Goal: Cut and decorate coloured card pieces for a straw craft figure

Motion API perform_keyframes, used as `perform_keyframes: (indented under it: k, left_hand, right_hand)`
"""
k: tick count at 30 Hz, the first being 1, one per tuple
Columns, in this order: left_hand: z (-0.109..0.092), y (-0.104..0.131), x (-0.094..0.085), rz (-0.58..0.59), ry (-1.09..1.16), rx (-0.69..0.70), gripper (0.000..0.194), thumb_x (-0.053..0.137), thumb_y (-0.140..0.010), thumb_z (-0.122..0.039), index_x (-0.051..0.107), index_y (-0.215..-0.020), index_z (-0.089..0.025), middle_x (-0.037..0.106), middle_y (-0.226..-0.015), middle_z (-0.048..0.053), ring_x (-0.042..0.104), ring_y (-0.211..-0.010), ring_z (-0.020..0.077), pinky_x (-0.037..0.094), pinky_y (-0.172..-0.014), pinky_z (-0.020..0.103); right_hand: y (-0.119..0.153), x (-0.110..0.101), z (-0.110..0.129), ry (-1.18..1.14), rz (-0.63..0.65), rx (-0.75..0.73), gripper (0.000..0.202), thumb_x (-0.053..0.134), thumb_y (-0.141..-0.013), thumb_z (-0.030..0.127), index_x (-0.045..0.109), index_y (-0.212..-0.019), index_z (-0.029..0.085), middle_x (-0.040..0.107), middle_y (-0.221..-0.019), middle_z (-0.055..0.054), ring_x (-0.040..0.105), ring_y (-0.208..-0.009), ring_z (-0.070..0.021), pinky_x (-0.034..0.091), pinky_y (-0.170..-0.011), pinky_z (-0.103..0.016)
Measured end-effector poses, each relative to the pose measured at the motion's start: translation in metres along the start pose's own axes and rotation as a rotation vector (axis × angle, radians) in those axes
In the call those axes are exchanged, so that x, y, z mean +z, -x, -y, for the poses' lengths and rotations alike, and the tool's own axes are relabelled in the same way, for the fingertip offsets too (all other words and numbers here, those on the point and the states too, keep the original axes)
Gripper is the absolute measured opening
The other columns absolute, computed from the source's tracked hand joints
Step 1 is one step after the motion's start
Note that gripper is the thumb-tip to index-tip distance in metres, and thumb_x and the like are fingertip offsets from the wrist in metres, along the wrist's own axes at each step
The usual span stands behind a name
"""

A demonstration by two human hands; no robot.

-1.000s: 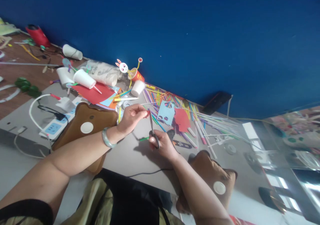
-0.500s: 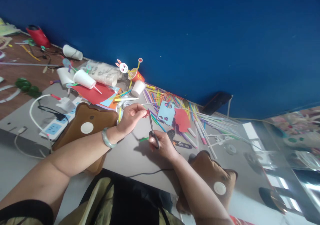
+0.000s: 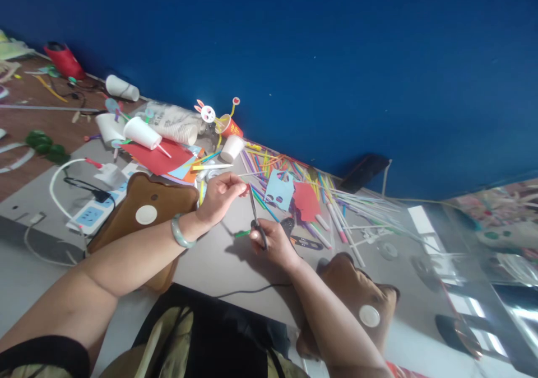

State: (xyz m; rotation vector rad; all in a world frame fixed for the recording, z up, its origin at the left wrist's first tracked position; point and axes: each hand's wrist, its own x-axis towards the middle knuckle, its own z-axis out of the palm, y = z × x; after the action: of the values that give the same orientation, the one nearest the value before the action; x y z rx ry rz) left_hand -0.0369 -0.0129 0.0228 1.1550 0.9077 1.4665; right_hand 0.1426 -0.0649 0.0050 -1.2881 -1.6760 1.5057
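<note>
My left hand (image 3: 222, 197) pinches a tiny red piece of paper (image 3: 247, 187) between thumb and forefinger, mostly hidden by the fingertips. In my right hand (image 3: 272, 242) is a pair of scissors (image 3: 254, 207) with dark handles, its blades pointing up at the red piece. The blade tips are right beside my left fingertips; whether they touch the paper I cannot tell. Beyond the scissors lie a light blue sheet with cut-out holes (image 3: 279, 190) and a ragged red sheet (image 3: 306, 201).
Colourful sticks (image 3: 336, 215) are strewn along the blue wall. Brown cushions lie left (image 3: 138, 238) and right (image 3: 353, 288). A power strip (image 3: 90, 213), white paper cups (image 3: 143, 133), red paper (image 3: 162, 157) and an orange cup with a rabbit figure (image 3: 230, 126) stand left and behind.
Both hands stay almost in place. The scissor blades look slightly shifted and closer together at the red piece.
</note>
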Motion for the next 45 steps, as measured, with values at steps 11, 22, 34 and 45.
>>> perform_keyframes:
  k: [11,22,34,45]
  left_hand:
    - [0.004,-0.001,-0.001,-0.013,0.012,-0.015,0.012,0.065,-0.074,-0.026,0.065,-0.068,-0.016,0.066,-0.062,0.001,0.062,-0.063,0.0136,0.051,-0.066,0.028]
    - [0.018,-0.002,0.000,0.114,-0.065,-0.147,0.017,0.067,-0.076,-0.028,0.068,-0.066,-0.015,0.066,-0.063,0.002,0.059,-0.062,0.0123,0.048,-0.061,0.024]
    - [0.039,0.017,0.010,0.357,-0.272,-0.232,0.009,0.065,-0.072,-0.020,0.070,-0.069,-0.013,0.067,-0.063,0.002,0.058,-0.058,0.0113,0.044,-0.055,0.022]
    - [0.032,0.013,0.009,0.341,-0.097,-0.368,0.022,0.056,-0.079,-0.026,0.069,-0.067,-0.013,0.065,-0.061,0.004,0.057,-0.056,0.0122,0.046,-0.053,0.023]
  right_hand:
    - [-0.002,-0.001,0.001,0.029,-0.032,-0.013,0.055,0.064,-0.078,0.068,0.049,-0.056,0.021,0.053,-0.046,0.002,0.043,-0.047,-0.0104,0.036,-0.051,-0.025]
    - [-0.007,-0.005,-0.007,-0.201,-0.387,-0.057,0.034,0.075,-0.074,0.048,0.055,-0.071,0.020,0.059,-0.057,0.002,0.046,-0.051,-0.0113,0.036,-0.052,-0.026]
    - [-0.010,-0.004,-0.011,-0.259,-0.544,-0.062,0.035,0.081,-0.067,0.038,0.054,-0.083,0.021,0.062,-0.072,0.002,0.055,-0.061,-0.0125,0.042,-0.056,-0.025]
    - [-0.011,-0.003,-0.009,-0.353,-0.561,-0.043,0.033,0.079,-0.067,0.034,0.052,-0.081,0.022,0.056,-0.065,0.005,0.050,-0.055,-0.0103,0.038,-0.054,-0.025]
